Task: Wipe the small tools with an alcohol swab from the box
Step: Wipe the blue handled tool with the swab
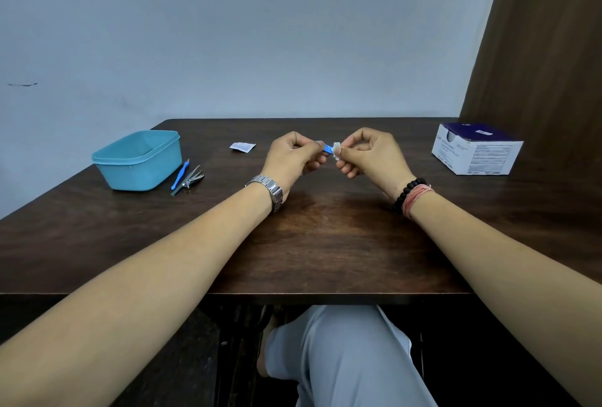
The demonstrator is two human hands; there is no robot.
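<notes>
midway, by the look of it: left hand (291,158) pinching a small blue tool (325,146), right hand (368,154) pinching a white swab (336,149) around its tip, above the bench (325,243). still waiting beside the tub (138,160): blue pick (180,174), clippers (190,178). torn wrapper (242,146) nearby, box (475,149) far right.

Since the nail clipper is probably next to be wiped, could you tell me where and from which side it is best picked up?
I would pinch the nail clipper across its broader far end, coming from above and from its right. The blue tool lies close along its left, and the teal container stands just beyond that, so the left side is crowded. The clipper lies flat on the table, so a fingertip pinch suits it.
</notes>
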